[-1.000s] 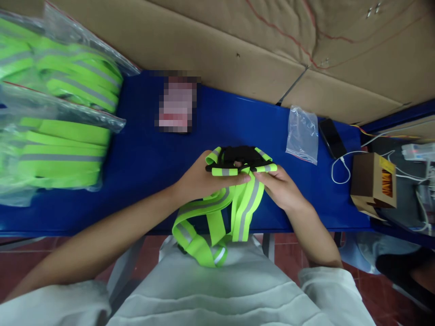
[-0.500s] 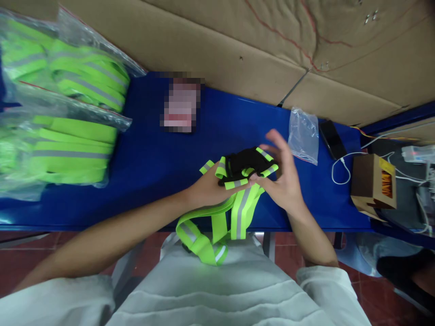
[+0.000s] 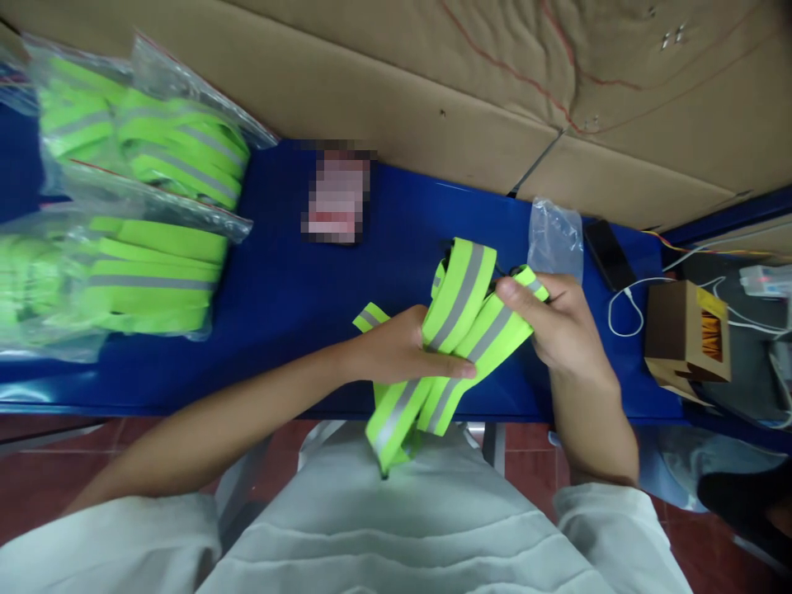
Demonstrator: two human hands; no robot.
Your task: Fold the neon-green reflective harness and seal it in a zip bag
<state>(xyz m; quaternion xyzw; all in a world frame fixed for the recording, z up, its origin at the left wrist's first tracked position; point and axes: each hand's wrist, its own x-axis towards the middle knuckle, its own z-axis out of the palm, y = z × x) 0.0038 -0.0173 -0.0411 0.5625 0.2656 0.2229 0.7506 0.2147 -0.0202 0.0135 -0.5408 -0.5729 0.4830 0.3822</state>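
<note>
The strap, centre of the frame, has just turned green side up, left hand gripping its middle and right hand pinching its right end, seemingly more gathered now.

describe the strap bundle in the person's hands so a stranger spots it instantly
Find the blue table, then look towards the middle of its near edge. There the left hand and right hand hold a neon-green strap bundle with grey stripes. Unlike the bagged green straps at the table's left, it has no plastic around it.
</note>
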